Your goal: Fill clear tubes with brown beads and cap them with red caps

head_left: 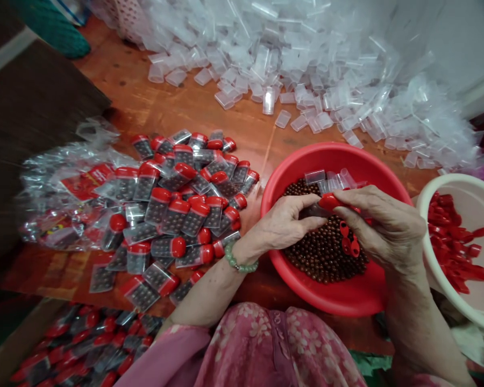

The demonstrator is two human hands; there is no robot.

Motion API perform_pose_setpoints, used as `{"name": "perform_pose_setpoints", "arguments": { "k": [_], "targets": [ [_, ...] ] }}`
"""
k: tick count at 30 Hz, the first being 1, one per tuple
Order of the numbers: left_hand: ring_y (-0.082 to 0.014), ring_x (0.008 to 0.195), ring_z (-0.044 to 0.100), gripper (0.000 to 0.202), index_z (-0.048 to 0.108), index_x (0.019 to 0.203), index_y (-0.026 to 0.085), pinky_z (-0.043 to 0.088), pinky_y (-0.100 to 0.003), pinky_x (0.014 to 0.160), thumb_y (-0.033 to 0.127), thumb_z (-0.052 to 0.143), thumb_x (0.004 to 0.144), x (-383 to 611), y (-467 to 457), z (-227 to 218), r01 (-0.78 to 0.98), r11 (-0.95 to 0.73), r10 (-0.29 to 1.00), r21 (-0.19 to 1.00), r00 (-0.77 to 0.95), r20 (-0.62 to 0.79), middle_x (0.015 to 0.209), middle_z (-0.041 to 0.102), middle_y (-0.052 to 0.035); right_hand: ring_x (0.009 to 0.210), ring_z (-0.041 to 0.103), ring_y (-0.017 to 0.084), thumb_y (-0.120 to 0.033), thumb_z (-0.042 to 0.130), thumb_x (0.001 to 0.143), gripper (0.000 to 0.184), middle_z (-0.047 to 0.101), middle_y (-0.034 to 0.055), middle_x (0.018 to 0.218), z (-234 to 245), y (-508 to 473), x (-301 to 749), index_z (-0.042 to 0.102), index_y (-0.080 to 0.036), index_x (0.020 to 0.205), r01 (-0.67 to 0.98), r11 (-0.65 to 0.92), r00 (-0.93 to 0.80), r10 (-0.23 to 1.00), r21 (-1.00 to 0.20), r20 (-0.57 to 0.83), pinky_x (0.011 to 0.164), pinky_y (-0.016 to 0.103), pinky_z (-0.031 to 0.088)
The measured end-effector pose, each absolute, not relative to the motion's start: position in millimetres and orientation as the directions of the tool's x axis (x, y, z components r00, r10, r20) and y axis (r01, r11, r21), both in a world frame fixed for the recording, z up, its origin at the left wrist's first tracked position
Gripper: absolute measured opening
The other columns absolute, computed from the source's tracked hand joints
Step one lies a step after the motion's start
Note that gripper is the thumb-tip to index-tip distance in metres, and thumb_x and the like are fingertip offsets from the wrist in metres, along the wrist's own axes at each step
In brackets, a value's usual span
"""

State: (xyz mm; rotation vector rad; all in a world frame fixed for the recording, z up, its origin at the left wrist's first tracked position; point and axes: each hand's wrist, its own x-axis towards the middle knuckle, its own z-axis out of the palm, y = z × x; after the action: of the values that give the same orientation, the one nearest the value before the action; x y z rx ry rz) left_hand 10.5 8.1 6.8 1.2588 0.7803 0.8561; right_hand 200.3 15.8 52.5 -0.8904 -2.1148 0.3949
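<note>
Well, the left hand (284,221) pinched a clear plastic container (312,210), the right hand (391,226) a red cap (328,202); keeping both aligned seemed wise.

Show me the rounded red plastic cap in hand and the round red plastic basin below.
Rounded red plastic cap (328,201), head view: visible middle.
Round red plastic basin (341,296), head view: near inner wall.
</note>
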Motion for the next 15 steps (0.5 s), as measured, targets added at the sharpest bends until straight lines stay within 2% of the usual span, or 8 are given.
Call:
{"name": "perform_pose_setpoints", "arguments": {
  "k": [4, 10, 15],
  "targets": [
    [-0.0207, 0.100, 0.062, 0.030, 0.071, 0.115, 0.015, 0.050, -0.033, 0.092, 0.028, 0.065, 0.088, 10.0, 7.8, 8.3, -0.098, 0.105, 0.869, 0.990, 0.494, -0.043, 0.103, 0.072, -0.0050, 0.085, 0.077, 0.020, -0.009, 0.075, 0.085, 0.039, 0.080, 0.0026, 0.099, 50.3, 13.8, 198.8, 0.075, -0.030, 0.117, 0.486, 0.693, -0.413, 0.719, -0.532, 0.559, 0.079, 0.034, 0.065],
    [-0.0128, 0.069, 0.057, 0.026, 0.067, 0.101, 0.015, 0.047, -0.027, 0.068, 0.038, 0.067, 0.089, 10.7, 6.8, 9.8, -0.143, 0.206, 0.839, 0.968, 0.535, -0.099, 0.078, 0.062, -0.0006, 0.085, 0.078, 0.020, -0.016, 0.074, 0.088, 0.026, 0.081, 0.0024, 0.098, 44.7, 11.6, 195.0, 0.075, -0.028, 0.111, 0.512, 0.628, -0.345, 0.775, -0.586, 0.530, 0.078, 0.035, 0.066],
    [-0.0122, 0.068, 0.057, 0.035, 0.058, 0.096, 0.016, 0.048, -0.028, 0.065, 0.049, 0.069, 0.087, 11.3, 5.4, 10.9, -0.226, 0.275, 0.830, 0.935, 0.547, -0.112, 0.081, 0.059, -0.0005, 0.089, 0.077, 0.019, -0.014, 0.075, 0.087, 0.032, 0.080, 0.0018, 0.101, 40.2, 11.0, 199.2, 0.074, -0.029, 0.115, 0.515, 0.604, -0.327, 0.795, -0.608, 0.512, 0.081, 0.034, 0.065]
  ]
}}
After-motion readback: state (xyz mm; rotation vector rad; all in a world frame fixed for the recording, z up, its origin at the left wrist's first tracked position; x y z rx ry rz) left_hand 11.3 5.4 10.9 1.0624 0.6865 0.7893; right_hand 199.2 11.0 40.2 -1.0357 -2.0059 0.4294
